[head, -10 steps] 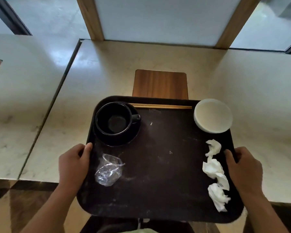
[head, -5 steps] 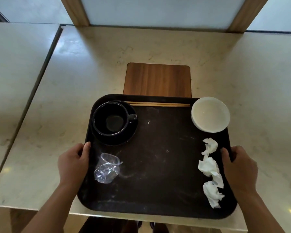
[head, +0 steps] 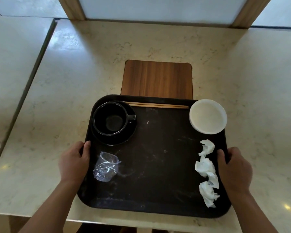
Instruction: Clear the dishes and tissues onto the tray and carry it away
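Everything's loaded, so what's left looks like the carry. Both hands are clamped on the dark tray (head: 158, 174), left hand (head: 73, 163) on the left rim, right hand (head: 233, 170) on the right rim, thumbs hooked over the top, forearms coming in low from the near edge of the counter (head: 40, 132). Side grips seem right for a stiff tray like this. Near stuff is featherweight: the crushed clear plastic cup (head: 106, 167) and crumpled tissues (head: 207, 172) could slide or blow off. Farther back, the black cup on its saucer (head: 113, 121) and the white bowl (head: 208, 116) are breakable and heavier, chopsticks (head: 156, 105) will roll. Keep it level.
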`<state>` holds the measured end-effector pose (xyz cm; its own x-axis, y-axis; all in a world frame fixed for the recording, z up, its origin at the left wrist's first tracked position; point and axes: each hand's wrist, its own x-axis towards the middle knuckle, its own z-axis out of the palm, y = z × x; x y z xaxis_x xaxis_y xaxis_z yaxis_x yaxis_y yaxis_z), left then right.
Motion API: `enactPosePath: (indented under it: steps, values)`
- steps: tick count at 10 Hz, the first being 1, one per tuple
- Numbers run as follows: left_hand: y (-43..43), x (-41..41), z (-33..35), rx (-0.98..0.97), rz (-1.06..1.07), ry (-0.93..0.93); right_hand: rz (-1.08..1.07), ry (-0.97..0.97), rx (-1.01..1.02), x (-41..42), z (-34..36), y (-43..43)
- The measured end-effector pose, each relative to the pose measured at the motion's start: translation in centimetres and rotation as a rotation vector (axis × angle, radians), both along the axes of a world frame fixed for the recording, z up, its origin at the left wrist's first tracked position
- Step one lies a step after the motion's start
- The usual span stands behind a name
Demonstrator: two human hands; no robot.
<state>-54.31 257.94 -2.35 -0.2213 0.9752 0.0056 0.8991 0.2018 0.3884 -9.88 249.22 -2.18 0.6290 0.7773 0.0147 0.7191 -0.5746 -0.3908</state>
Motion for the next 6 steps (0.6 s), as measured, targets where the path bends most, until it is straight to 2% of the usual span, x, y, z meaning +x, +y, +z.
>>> enactPosePath:
  steps: [3,4,5,6]
  values:
    - [0.1,0.3,0.0,-0.025,0.006,0.012,0.021,-0.03,-0.014,-0.2,0.3,0.3]
    - [0.1,0.2,0.6,-0.102,0.007,0.004,0.009,0.01,-0.088,-0.5,0.8,0.1]
    - [0.7,-0.6,1.4,-0.235,-0.058,-0.127,-0.008,0.172,-0.104,-0.1,2.0,0.1]
    - [-1.1,-2.8,2.9,-0.274,-0.056,-0.204,-0.061,0.25,-0.083,-0.4,4.1,-2.8]
